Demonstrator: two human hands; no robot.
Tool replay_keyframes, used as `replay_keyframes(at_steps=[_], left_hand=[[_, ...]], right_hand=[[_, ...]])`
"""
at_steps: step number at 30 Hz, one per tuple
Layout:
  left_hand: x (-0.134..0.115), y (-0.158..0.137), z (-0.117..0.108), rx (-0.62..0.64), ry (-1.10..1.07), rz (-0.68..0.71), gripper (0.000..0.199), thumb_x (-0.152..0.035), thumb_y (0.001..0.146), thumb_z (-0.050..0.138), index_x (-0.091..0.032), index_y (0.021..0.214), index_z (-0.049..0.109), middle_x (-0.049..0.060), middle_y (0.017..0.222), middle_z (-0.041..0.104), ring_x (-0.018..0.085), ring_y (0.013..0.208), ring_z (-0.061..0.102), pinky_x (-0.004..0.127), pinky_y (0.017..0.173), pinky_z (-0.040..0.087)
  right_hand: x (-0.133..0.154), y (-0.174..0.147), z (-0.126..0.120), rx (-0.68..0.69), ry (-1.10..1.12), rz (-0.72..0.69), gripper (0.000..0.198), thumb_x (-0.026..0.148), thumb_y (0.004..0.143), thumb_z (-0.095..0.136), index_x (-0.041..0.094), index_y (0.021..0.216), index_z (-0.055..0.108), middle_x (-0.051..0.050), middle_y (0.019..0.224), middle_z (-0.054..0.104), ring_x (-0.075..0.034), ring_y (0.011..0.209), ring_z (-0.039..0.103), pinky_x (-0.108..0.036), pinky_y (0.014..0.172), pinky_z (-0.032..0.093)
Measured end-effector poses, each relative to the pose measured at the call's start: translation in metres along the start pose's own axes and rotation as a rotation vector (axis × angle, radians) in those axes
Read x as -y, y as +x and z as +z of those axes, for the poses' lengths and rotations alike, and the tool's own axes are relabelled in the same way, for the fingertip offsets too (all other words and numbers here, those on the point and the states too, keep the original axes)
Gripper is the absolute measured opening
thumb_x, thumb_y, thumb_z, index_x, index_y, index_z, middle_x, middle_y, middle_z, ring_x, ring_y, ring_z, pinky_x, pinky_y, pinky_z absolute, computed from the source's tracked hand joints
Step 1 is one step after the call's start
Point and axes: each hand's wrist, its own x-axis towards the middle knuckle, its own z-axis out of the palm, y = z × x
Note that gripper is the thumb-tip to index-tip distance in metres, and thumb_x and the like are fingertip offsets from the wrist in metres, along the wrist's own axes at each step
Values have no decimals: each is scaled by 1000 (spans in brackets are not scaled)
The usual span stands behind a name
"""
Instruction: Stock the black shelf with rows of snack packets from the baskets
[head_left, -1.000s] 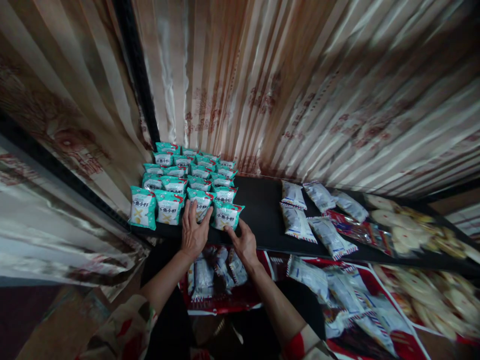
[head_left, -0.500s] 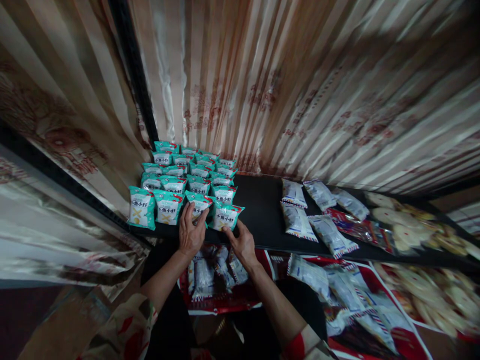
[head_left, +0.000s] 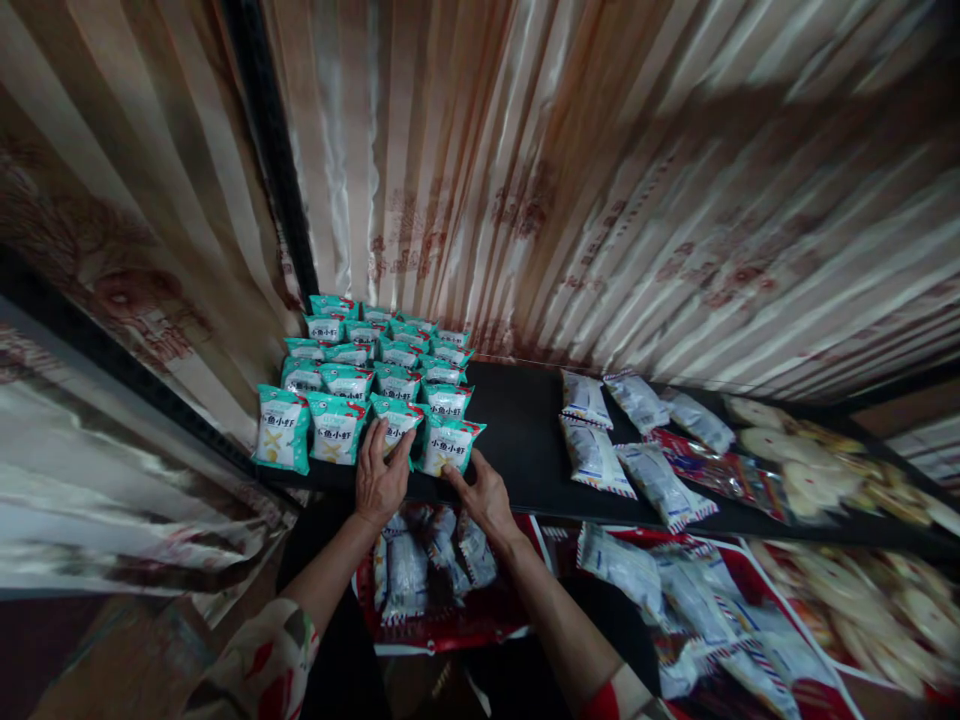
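Note:
Teal and white snack bags stand upright in close rows on the black shelf's left end. My left hand [head_left: 382,472] is on the third snack bag [head_left: 396,412] of the front row, with its thumb and fingers spanning the bag's lower part. At the row's right end, my right hand [head_left: 484,492] holds another snack bag [head_left: 448,440] by its lower right corner, thumb on the front. Left of my hands are two more front-row bags, a snack bag [head_left: 334,428] and an outermost snack bag [head_left: 283,428]. The bags' bottoms near my fingers are partly hidden.
Several white packets [head_left: 596,455] lie farther right on the black shelf [head_left: 517,440], beside red packets [head_left: 697,458] and bagged pale round pieces [head_left: 802,462]. Below is a red box [head_left: 480,632] of white packets. A curtain [head_left: 450,150] and dark post [head_left: 274,150] bound the shelf.
The right-end front bag stands more upright and slightly lower in view, my right hand still at its corner. My left hand stays on its bag. The whole view has shifted slightly.

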Motion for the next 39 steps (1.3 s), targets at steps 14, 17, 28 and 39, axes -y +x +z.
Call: replay_keyframes(at_steps=[14,17,28,39], left_hand=[[-1,2,0,-3,-12,-13,50,-13,82,54,-28,130,50,13,144,29,33,134,29,47,102,38],[0,1,-1,-6,-14,-5,50,-13,82,55,-29,129,51,13,145,27,34,134,27,48,102,37],[-7,-18,-11,43,-130,-69,47,-13,83,52,-27,129,51,12,148,17,36,136,22,53,104,33],[3,-20,-11,17,-64,-36,38,-16,88,43,-20,125,54,17,136,35,29,127,38,46,99,40]], right_hand=[[-18,-3,23,-117,-2,-107,37,45,82,51,18,106,59,-10,100,67,-25,94,61,-39,85,48],[-19,-5,25,-132,-10,-91,43,48,81,54,17,109,58,-11,100,66,-26,96,60,-39,86,48],[-19,-2,23,-200,37,-115,40,49,83,52,16,104,62,-9,93,65,-22,87,60,-34,79,48],[-12,-2,24,-219,41,-120,39,48,82,52,16,103,62,-10,93,64,-23,88,59,-35,80,47]])
